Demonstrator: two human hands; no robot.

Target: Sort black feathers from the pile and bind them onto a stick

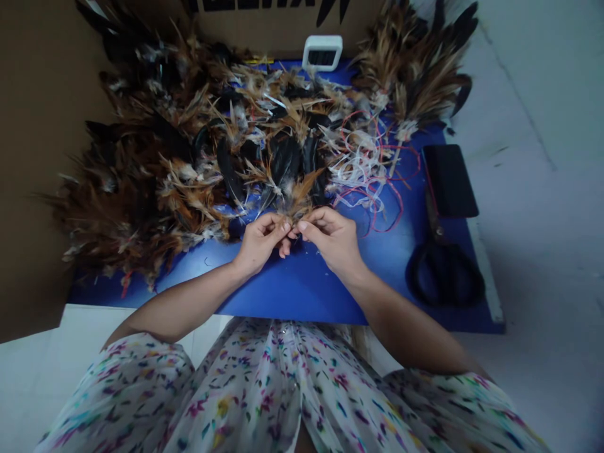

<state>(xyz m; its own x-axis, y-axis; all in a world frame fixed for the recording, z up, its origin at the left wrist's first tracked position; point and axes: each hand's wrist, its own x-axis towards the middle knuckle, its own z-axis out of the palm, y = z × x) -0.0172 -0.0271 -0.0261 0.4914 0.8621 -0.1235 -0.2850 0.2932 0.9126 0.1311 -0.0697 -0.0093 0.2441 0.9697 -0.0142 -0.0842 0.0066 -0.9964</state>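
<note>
The left hand (262, 244) and the right hand (337, 242) meet over the front of a blue table (302, 292), thumbs and forefingers pinched on the lower end of a small feather bunch (302, 196). The bunch, brown and grey with its tips pointing away from the person, stands between the hands and in front of some black feathers. Whether a thread runs between the fingertips is too small to tell.

Cardboard frames the work on two sides: a brown panel with black lettering, the cardboard box (283, 34), rises along the far edge, and a tall cardboard panel (35, 163) closes off the left. What the box holds is hidden; whether the two belong to one box cannot be told.

A thick feather pile (120, 207) in brown and black covers the left of the table, near the left panel, and spreads across the middle. More feather bundles (418, 78) lie at the far right corner. Near the box stands a white device (322, 53) with a dark panel. A tangle of white and red string (361, 160) lies beyond the right hand. Farther right, a phone (450, 180) lies partly over the black-handled scissors (441, 270).
</note>
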